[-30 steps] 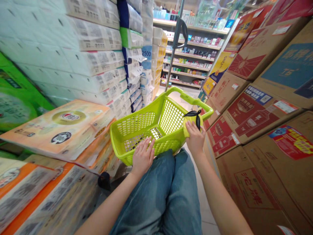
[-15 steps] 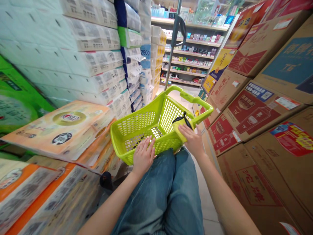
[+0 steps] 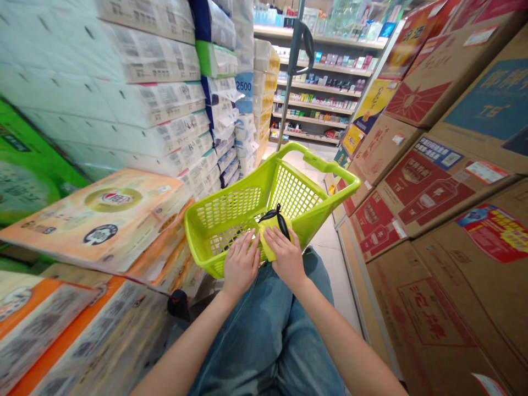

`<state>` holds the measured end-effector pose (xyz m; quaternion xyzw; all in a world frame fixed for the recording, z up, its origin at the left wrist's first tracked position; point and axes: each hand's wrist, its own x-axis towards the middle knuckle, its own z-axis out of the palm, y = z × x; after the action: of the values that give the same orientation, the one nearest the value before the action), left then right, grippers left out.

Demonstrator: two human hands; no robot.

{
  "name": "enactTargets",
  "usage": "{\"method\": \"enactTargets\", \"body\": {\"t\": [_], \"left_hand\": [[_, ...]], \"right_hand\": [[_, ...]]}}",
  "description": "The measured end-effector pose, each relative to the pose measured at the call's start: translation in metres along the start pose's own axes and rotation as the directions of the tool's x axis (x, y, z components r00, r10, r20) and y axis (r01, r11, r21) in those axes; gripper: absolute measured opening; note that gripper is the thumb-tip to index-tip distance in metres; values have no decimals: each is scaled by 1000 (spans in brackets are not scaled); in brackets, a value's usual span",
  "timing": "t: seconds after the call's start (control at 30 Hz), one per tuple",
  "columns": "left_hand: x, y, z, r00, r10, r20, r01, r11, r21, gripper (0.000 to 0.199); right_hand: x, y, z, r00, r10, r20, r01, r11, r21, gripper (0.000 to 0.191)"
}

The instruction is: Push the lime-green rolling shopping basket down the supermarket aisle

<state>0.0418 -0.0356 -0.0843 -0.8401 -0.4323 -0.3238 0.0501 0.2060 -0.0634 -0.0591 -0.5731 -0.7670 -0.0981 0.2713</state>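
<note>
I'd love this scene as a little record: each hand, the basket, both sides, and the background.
Left hand: on the near side of the basket
Right hand: holding a yellow cloth against that same side
Basket: green, perforated
Left side: stacked packs
Right side: cardboard boxes
Background: shelves of small goods

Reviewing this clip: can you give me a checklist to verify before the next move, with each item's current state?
1. Left hand on the lime-green basket: ok, laid over its near rim.
2. Right hand on the yellow cloth: ok, spread over it.
3. Cloth against the basket: ok, at the near rim.
4. Left hand clear of the cloth: cannot tell, they nearly meet.
5. Basket supported from below: cannot tell, underside hidden.
</note>
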Motion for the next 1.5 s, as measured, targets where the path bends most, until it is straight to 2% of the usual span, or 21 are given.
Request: {"method": "enactTargets", "body": {"t": [0.07, 0.17, 0.3, 0.37, 0.4, 0.47, 0.53, 0.67, 0.73, 0.77, 0.83, 0.93, 1.07, 1.17, 1.23, 1.3, 1.43, 1.5], "left_hand": [[0, 0, 0, 1000, 1, -5, -1, 1000, -2, 49], [0, 0, 0, 1000, -1, -10, 1, 1000, -8, 49], [0, 1, 1, 1000, -4, -16, 4, 1000, -17, 49], [0, 1, 2, 1000, -5, -19, 4, 1000, -22, 49], [0, 1, 3, 1000, -7, -20, 7, 1000, -24, 50], [0, 2, 3, 1000, -14, -22, 13, 1000, -27, 49], [0, 2, 3, 1000, -18, -21, 17, 1000, -25, 49], [-1, 0, 3, 1000, -7, -15, 7, 1000, -11, 47], [-1, -1, 3, 1000, 0, -13, 0, 1000, -2, 47], [-1, -1, 3, 1000, 2, -13, -2, 1000, 2, 47], [0, -1, 3, 1000, 4, -14, -4, 1000, 3, 47], [0, 0, 2, 1000, 1, -13, -1, 1000, 1, 47], [1, 2, 1, 1000, 1, -13, -1, 1000, 11, 47], [1, 2, 1, 1000, 3, -19, -2, 1000, 14, 47], [1, 2, 1, 1000, 2, -26, -1, 1000, 14, 47], [1, 2, 1, 1000, 1, -30, -1, 1000, 12, 46], [1, 2, 1, 1000, -2, -28, 2, 1000, 12, 45], [1, 2, 1, 1000, -3, -23, 3, 1000, 14, 45]], "right_hand": [[-3, 3, -3, 997, -60, 38, 60, 998, 16, 70], [-3, 39, -26, 997, -61, 42, 64, 996, -63, 75], [7, 110, -66, 994, 86, -63, -97, 974, -205, 71], [15, 128, -76, 978, 167, -122, -192, 952, -239, 67], [18, 130, -76, 968, 205, -143, -235, 941, -245, 65], [22, 115, -65, 953, 259, -160, -291, 929, -229, 64], [22, 83, -44, 956, 260, -136, -282, 942, -181, 64], [8, 9, 1, 993, 109, -41, -112, 990, -81, 63], [0, -8, 11, 999, 44, -21, -45, 998, -45, 61], [-3, -8, 12, 1000, 11, -10, -11, 999, -31, 62], [-5, 5, 4, 998, -55, 16, 55, 998, -31, 66], [-2, 50, -22, 994, -102, 30, 105, 990, -99, 72], [10, 114, -62, 999, -11, -53, -2, 972, -236, 68], [16, 131, -71, 978, 128, -164, -166, 954, -250, 65], [17, 119, -62, 952, 217, -216, -264, 940, -217, 64], [16, 91, -43, 949, 240, -203, -275, 947, -168, 64], [11, 23, -1, 989, 115, -97, -120, 992, -38, 64], [7, 3, 10, 996, 52, -76, -52, 999, -1, 63]]}}
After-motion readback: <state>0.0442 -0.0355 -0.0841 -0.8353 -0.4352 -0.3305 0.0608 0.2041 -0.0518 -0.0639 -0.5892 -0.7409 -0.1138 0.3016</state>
